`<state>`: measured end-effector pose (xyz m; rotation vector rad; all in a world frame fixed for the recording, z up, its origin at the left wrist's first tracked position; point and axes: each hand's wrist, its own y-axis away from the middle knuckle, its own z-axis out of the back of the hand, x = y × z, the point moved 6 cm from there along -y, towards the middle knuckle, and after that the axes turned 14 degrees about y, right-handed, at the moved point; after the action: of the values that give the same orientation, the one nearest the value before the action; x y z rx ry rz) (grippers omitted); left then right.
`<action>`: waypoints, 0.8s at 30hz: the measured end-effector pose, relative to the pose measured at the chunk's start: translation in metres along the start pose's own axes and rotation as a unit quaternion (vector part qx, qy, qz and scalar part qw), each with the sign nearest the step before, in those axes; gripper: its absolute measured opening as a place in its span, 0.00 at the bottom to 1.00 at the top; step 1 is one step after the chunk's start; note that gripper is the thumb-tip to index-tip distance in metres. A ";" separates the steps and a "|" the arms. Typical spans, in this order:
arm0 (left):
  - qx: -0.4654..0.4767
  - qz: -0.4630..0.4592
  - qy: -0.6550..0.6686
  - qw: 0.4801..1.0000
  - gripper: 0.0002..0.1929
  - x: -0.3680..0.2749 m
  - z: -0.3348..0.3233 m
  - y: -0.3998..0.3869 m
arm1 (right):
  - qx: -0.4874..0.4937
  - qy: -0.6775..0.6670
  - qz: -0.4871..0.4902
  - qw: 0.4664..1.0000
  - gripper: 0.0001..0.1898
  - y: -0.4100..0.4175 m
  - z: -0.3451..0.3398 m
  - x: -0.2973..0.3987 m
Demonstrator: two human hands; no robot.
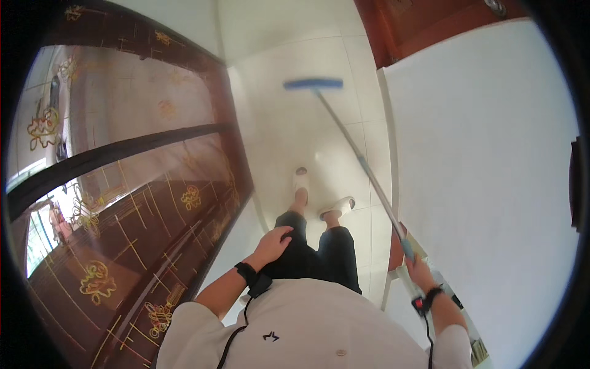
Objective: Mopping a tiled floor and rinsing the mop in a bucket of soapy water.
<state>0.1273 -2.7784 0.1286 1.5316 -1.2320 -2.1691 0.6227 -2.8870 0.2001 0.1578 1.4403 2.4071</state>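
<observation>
My right hand (419,272) is closed around the teal grip of a long-handled floor mop (341,127). Its metal pole slants up and left to a narrow blue head (313,84), slightly blurred, on the pale tiled floor (295,124) ahead of my feet. A teal collar (363,162) sits partway along the pole. My left hand (275,242) holds nothing; it hangs loosely curled in front of my dark trousers (299,263), and whether it touches them I cannot tell. Both wrists wear black straps with cables.
Along the left stands a glossy dark-brown panelled cabinet or sliding door (152,207) with gold patterns and reflections. A white wall (479,129) bounds the right side. A reddish-brown wooden door (438,27) with a metal handle is at the top right. Pale slippers (339,208) are on my feet.
</observation>
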 end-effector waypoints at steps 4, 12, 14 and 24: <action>0.050 -0.020 -0.039 0.998 0.17 -0.009 -0.011 -0.015 | 0.097 0.036 -0.109 0.989 0.25 0.160 -0.056 -0.061; 0.129 -0.028 -0.096 0.987 0.17 -0.024 -0.018 -0.025 | 0.085 -0.135 -0.205 0.966 0.24 0.311 -0.105 -0.035; 0.134 -0.034 -0.122 0.983 0.18 -0.034 -0.017 -0.028 | 0.086 -0.173 -0.207 0.959 0.23 0.297 -0.104 -0.021; 0.063 -0.042 -0.133 0.988 0.17 -0.048 0.006 0.004 | -0.214 -0.228 -0.010 0.950 0.30 -0.078 0.025 0.075</action>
<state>0.1423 -2.7497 0.1652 1.3963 -1.4347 -2.4573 0.5762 -2.8070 0.1381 0.5453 0.6976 2.3887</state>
